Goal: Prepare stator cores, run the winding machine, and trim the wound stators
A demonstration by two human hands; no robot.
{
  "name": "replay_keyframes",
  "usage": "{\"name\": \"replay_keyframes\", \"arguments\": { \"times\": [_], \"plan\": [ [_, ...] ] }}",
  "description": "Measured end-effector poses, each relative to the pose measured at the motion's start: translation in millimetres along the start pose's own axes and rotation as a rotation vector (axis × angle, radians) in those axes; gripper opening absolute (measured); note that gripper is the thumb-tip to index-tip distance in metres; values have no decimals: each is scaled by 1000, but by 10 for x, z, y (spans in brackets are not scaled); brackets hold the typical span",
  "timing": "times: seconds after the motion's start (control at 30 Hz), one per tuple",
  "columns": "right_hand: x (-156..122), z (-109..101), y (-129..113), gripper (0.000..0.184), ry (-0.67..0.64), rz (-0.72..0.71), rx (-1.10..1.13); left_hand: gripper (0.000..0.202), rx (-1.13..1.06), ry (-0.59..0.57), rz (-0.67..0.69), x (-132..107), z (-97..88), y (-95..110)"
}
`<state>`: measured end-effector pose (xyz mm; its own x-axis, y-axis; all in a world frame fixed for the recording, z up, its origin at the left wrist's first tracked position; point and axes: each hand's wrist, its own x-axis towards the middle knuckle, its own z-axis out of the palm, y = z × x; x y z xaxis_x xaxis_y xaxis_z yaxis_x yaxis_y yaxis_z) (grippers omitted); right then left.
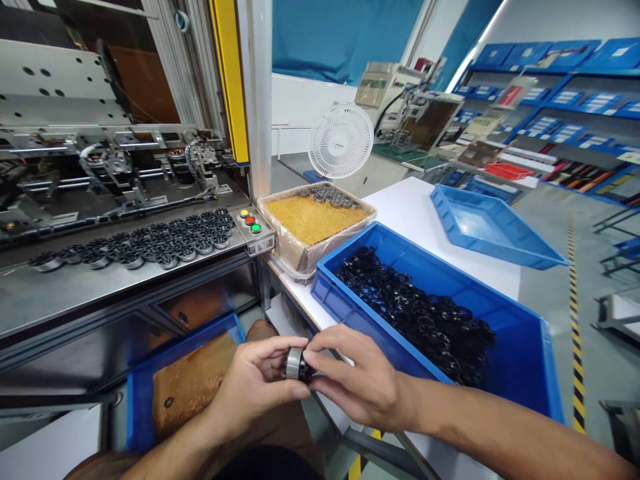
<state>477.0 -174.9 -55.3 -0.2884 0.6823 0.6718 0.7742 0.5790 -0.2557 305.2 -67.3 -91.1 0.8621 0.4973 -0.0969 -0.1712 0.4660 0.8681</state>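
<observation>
Low in the middle of the view, my left hand (247, 377) is closed around a small motor stator core (293, 364), a silvery ring with black plastic on it. My right hand (363, 383) pinches the black plastic part at its right side, so both hands meet on the one piece. My fingertips partly cover it. Right of my hands, a blue bin (520, 333) holds a heap of black plastic rings (425, 313). Several finished-looking cores (165, 243) stand in rows on the metal machine table (30, 300) at left.
A plastic-lined box (305, 220) with more cores at its far end stands behind the blue bin. Beside the machine (115, 160) is a button panel (253, 230). An empty blue tray (490, 223) overhangs the white table (405, 200); a white fan (341, 140) stands beyond.
</observation>
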Motion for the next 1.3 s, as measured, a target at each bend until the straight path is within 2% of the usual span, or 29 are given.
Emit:
{"name": "replay_keyframes", "arguments": {
  "times": [0.1,0.2,0.3,0.43,0.53,0.63,0.77,0.87,1.0,1.07,1.17,1.23,1.3],
  "plan": [
    [2,7,-6,34,1,3,9,48,17,-10,-24,7,-15,11],
    [4,12,-18,33,9,73,35,47,34,-14,-33,9,-29,14],
    [3,10,-30,32,-4,32,-4,49,50,-29,-42,13,-46,0],
    [4,7,-45,33,4,76,-8,47,55,-51,-30,29,-52,-18],
    [8,15,-47,36,-3,51,-27,47,65,-55,-16,34,-41,-22],
    [12,28,-36,37,-17,125,15,46,75,-55,-11,34,-34,-24],
    [11,38,-20,35,-15,141,39,46,107,-73,19,35,-28,-33],
    [6,37,-19,36,-15,214,120,46,193,-105,85,26,-3,-37],
    [-1,20,10,33,19,162,56,46,274,-152,122,-27,41,-43],
    [-2,5,55,46,4,225,143,45,293,-178,98,-70,39,-54],
    [-2,-6,132,65,-51,393,320,44,360,-217,119,-137,0,-83],
    [-3,0,156,60,-87,409,390,45,437,-228,164,-171,-32,-109],
    [-5,11,147,47,-98,357,386,47,511,-221,205,-191,-53,-138]
  ]
}}
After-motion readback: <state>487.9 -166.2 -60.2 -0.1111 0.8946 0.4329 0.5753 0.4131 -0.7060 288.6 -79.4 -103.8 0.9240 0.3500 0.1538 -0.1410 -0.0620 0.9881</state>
